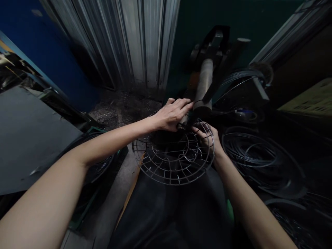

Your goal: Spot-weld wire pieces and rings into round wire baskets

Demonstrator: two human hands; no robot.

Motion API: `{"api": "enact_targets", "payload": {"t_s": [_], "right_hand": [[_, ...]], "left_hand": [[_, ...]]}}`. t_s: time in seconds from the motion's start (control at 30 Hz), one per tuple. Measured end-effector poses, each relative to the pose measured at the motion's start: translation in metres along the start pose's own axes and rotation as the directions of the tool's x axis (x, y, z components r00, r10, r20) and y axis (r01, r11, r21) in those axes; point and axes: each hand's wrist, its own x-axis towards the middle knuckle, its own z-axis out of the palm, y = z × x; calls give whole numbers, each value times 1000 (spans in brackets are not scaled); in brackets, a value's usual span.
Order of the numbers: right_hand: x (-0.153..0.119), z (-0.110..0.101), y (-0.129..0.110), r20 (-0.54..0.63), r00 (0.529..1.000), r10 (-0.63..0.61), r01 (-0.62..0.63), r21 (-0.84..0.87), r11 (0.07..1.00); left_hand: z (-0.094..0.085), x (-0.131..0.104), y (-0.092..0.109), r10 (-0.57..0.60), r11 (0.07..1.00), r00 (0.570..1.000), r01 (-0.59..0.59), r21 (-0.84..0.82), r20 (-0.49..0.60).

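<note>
Left hand (169,116): palm down at the far side of the wire frame, beside the cylinder (204,77); fingers extended, grip hidden, so whether it is clamped cannot be told. Right hand (207,136): closed on the frame near its right edge, seen through the bars. Wire frame (178,184): round, ringed and spoked, above the lap (168,214), below and in front of the cylinder. Hazards, as judged: tilt or slippage, should the right hand loosen while the left merely rests; pinched fingers, should the machine parts close beside them; bent or snagged wire, should the rim strike the cylinder. Containers: one dark tray (298,171), right, bearing loose wire coils (234,152); one green crate (85,211), left, dark coiled wire within; one yellow crate (311,100), far right, slotted, contents not visible.
</note>
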Motion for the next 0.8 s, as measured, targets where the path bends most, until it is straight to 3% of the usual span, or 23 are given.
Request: {"api": "enact_targets", "payload": {"t_s": [0.43, 0.8], "right_hand": [[0, -1, -5, -97, 994, -53, 46, -75, 996], [1, 2, -12, -78, 994, -79, 73, -79, 994]], "left_hand": [[-3, 6, 5, 35, 999, 994, -38, 28, 99], [-10, 3, 4, 16, 1000, 994, -14, -16, 104]]}}
